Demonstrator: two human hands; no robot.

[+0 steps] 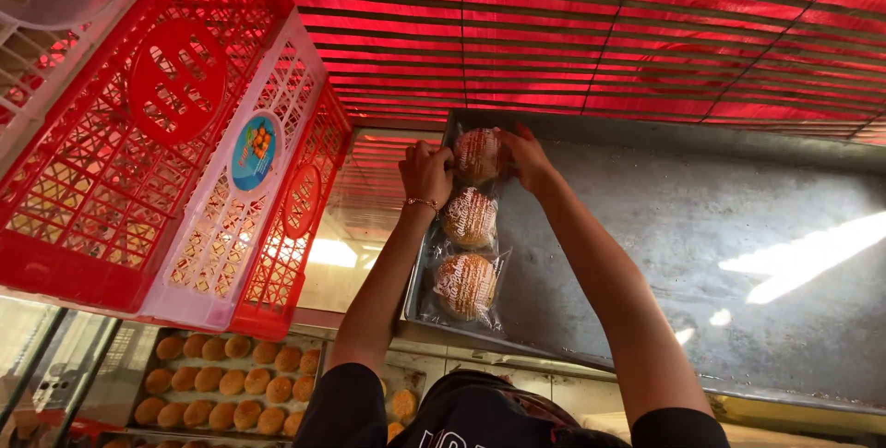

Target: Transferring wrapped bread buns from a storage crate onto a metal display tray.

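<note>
Both hands are up on the metal tray (646,254): left hand (423,174) and right hand (528,158) pinch the farthest wrapped bun (478,155) between their fingers. Two more wrapped buns (468,254) sit just below; fingertips mostly hidden behind the wrapper.

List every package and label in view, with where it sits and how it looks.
Top wrapped bun: far end of the metal tray, between left hand and right hand; clear wrap, round golden bun.
Middle wrapped bun: just below; same look.
Near wrapped bun: nearest; same look.
Crate sticker: white crate side; oval, blue and orange.
</note>
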